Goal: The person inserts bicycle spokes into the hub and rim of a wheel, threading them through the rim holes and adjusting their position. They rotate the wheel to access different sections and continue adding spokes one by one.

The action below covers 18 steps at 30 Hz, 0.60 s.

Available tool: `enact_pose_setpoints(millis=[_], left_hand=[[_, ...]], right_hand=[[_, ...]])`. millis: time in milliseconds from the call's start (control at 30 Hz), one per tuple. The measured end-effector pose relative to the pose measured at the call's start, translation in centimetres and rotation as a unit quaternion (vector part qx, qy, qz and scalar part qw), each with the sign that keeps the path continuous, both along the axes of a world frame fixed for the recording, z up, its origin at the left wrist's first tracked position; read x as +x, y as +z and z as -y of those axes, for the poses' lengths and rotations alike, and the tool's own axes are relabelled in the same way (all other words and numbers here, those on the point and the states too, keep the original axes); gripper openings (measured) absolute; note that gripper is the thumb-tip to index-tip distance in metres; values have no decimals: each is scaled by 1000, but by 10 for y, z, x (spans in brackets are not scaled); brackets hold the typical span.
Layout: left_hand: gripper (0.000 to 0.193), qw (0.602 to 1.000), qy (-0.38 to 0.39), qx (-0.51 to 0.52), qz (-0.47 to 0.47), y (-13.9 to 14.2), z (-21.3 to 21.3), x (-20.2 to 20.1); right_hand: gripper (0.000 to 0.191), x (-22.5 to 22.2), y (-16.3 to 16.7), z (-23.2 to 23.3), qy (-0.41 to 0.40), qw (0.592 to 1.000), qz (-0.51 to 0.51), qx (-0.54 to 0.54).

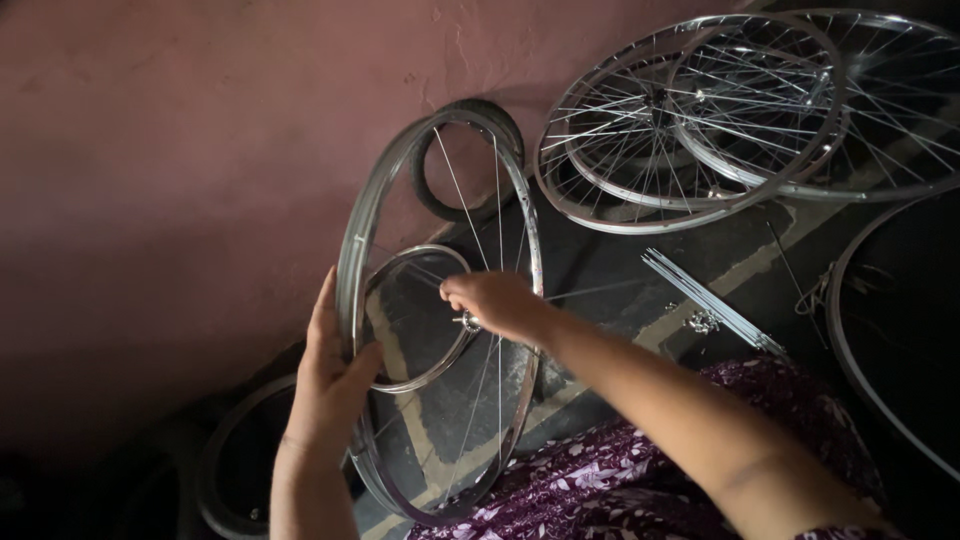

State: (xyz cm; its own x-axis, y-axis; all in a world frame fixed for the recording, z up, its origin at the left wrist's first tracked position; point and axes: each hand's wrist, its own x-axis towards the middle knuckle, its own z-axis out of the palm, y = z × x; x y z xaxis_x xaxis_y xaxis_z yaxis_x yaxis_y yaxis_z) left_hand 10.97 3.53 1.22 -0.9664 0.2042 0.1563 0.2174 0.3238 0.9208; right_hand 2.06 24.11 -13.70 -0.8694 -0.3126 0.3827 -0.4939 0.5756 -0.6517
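Note:
I hold a chrome bicycle rim (365,215) upright in front of me, with only a few spokes (497,190) laced in it. My left hand (332,365) grips the rim's left side, thumb hooked over its edge. My right hand (492,300) reaches through the middle and pinches the small metal hub (467,322) where the spokes meet. A smaller chrome rim (400,262) shows behind the big one, near my left hand.
Several finished spoked wheels (690,130) lean at the back right. A bundle of loose spokes (708,298) lies on the dark floor. A black tyre (505,122) rests against the pink wall (180,150). Another rim (850,340) is at far right, one more (215,460) at bottom left.

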Motion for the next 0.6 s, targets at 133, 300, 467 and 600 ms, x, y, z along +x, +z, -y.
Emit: enact_pose_setpoints(millis=[133, 300, 467, 600], left_hand=[[90, 1000, -23, -1, -17, 0, 3, -5], [93, 994, -94, 3, -63, 1, 14, -8], [98, 998, -37, -50, -30, 5, 22, -13], [102, 995, -57, -57, -56, 7, 28, -12]], right_hand=[[22, -18, 14, -8, -8, 998, -26, 58], [28, -23, 19, 4, 15, 993, -96, 70], [23, -17, 19, 16, 17, 997, -56, 43], [22, -14, 23, 19, 11, 996, -65, 55]])
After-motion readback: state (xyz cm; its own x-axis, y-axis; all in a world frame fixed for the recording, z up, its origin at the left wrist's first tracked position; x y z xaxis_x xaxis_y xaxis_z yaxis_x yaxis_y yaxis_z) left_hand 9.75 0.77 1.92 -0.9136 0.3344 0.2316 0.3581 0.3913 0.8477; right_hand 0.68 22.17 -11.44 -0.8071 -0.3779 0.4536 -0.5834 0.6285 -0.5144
